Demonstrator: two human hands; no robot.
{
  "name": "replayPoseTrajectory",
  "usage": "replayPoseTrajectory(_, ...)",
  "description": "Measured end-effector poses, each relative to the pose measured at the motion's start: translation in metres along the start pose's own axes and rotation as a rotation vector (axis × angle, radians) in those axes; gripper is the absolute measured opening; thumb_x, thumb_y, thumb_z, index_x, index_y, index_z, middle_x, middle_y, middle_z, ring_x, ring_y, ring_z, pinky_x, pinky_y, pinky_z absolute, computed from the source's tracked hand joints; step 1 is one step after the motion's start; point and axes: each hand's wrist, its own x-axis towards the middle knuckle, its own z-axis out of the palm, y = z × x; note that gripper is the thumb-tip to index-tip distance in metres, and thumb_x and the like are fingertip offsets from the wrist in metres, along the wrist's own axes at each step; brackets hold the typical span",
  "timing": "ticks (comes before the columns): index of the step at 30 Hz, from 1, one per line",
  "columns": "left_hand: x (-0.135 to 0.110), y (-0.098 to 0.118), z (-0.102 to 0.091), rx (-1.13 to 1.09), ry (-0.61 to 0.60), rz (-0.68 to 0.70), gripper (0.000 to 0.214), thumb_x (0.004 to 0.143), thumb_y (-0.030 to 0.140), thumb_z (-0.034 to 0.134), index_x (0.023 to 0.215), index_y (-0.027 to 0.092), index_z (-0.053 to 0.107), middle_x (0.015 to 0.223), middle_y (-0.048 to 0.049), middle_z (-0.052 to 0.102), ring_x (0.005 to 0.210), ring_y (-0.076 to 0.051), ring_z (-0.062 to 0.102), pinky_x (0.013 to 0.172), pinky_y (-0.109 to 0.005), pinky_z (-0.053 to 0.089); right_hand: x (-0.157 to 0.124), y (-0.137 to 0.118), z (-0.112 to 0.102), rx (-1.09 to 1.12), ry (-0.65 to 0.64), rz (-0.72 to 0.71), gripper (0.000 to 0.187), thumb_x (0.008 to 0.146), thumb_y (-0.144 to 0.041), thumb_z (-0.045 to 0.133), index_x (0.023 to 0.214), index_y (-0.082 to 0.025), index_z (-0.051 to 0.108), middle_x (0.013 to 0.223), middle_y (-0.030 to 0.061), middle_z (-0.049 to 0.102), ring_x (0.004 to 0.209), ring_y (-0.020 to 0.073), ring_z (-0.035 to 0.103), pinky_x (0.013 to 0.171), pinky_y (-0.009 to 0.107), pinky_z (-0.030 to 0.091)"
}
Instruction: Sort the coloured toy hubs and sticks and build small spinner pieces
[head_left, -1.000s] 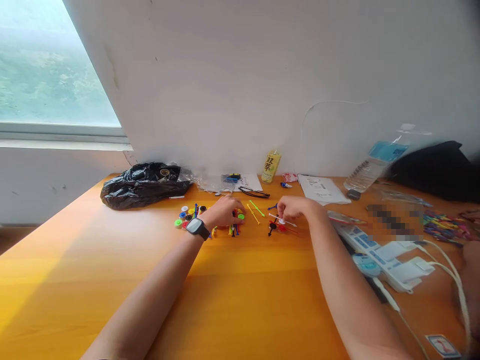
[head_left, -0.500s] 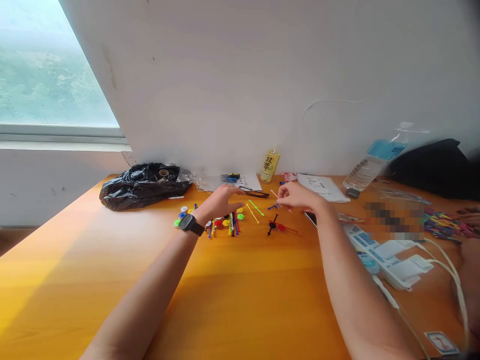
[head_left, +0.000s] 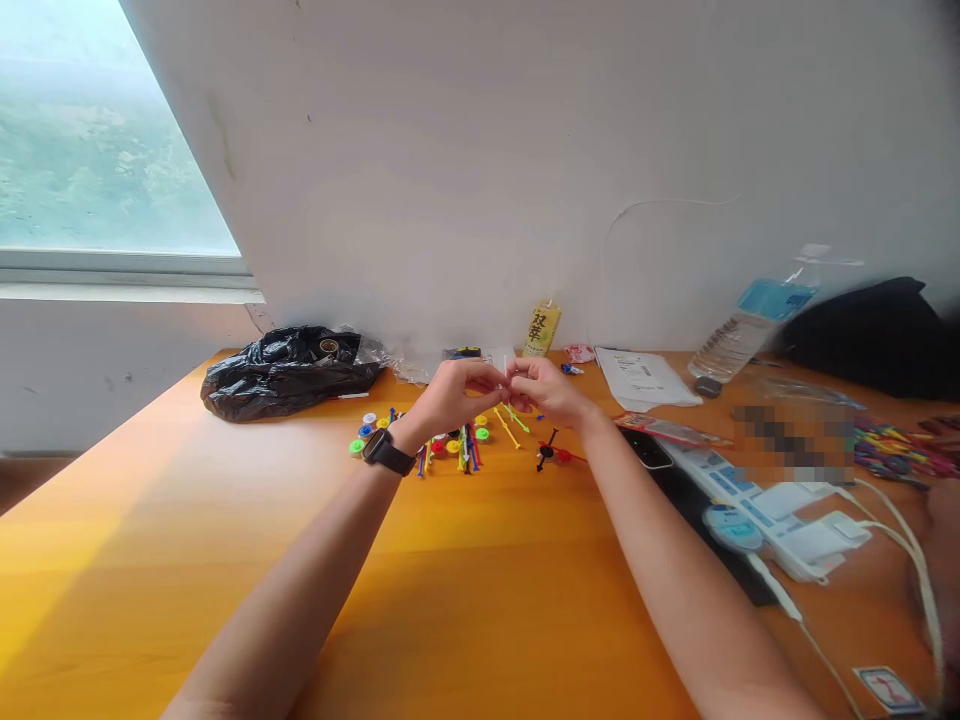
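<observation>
My left hand (head_left: 462, 392), with a black watch on the wrist, meets my right hand (head_left: 551, 388) above the table. Their fingertips pinch a thin white plastic arrow (head_left: 505, 366), most of it hidden by the fingers. Below and left of the hands lie coloured plastic arrows (head_left: 466, 450) and small round discs, such as a green disc (head_left: 355, 449) and a blue disc (head_left: 365, 431). A yellow arrow (head_left: 508, 429) and a green arrow (head_left: 517, 420) lie apart under the hands. Nearer my right forearm sits a black and red arrow spinner (head_left: 547, 453).
A black plastic bag (head_left: 292, 378) lies at the back left. By the wall stand a yellow drink pack (head_left: 541, 328) and a tilted water bottle (head_left: 754, 320). To the right are a white power strip (head_left: 795, 545) with cables, a phone (head_left: 648, 449) and another person's hand (head_left: 941, 435).
My right hand has moved left with the white arrow and now meets my left hand. My left hand has closed from spread fingers to a pinch.
</observation>
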Motion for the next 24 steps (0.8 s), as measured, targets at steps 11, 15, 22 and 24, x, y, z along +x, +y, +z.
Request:
replayPoseTrajectory(11, -0.012, -0.013, 0.016, 0.23, -0.376, -0.136, 0.007, 0.083, 0.021, 0.08, 0.089, 0.018, 0.079, 0.081, -0.0031, 0.078, 0.073, -0.017, 0.072, 0.063, -0.023, 0.051, 0.008, 0.039, -0.018, -0.784, 0.055, 0.294, 0.011, 0.083, -0.027, 0.063, 0.082, -0.017, 0.068, 0.061, -0.0016, 0.06, 0.059, 0.0133, 0.051, 0.056, 0.025, 0.034)
replayPoseTrajectory(15, -0.016, -0.012, 0.032, 0.305, -0.513, -0.112, 0.003, 0.083, 0.024, 0.081, 0.082, 0.021, 0.082, 0.081, -0.0025, 0.076, 0.069, -0.016, 0.069, 0.06, -0.025, 0.046, 0.008, 0.043, -0.02, -0.84, 0.028, 0.352, 0.014, 0.083, -0.025, 0.067, 0.092, -0.016, 0.073, 0.063, 0.0007, 0.066, 0.063, 0.0158, 0.059, 0.06, 0.025, 0.039)
replayPoseTrajectory(22, -0.017, -0.014, 0.016, 0.314, -0.526, -0.23, 0.01, 0.072, 0.011, 0.084, 0.074, 0.02, 0.08, 0.071, -0.0018, 0.074, 0.064, -0.018, 0.069, 0.056, -0.025, 0.045, -0.008, 0.014, -0.046, -0.929, -0.106, 0.418, 0.011, 0.078, -0.023, 0.074, 0.088, -0.02, 0.075, 0.099, 0.0065, 0.079, 0.082, 0.02, 0.069, 0.068, 0.026, 0.046)
replayPoseTrajectory(24, -0.017, -0.016, 0.014, 0.342, -0.527, -0.217, 0.013, 0.071, 0.009, 0.083, 0.073, 0.02, 0.079, 0.072, -0.0021, 0.075, 0.067, -0.019, 0.071, 0.058, -0.025, 0.046, -0.015, 0.005, -0.053, -0.962, -0.21, 0.49, 0.01, 0.076, -0.028, 0.078, 0.084, -0.021, 0.075, 0.092, 0.0047, 0.079, 0.081, 0.0208, 0.069, 0.067, 0.027, 0.045)
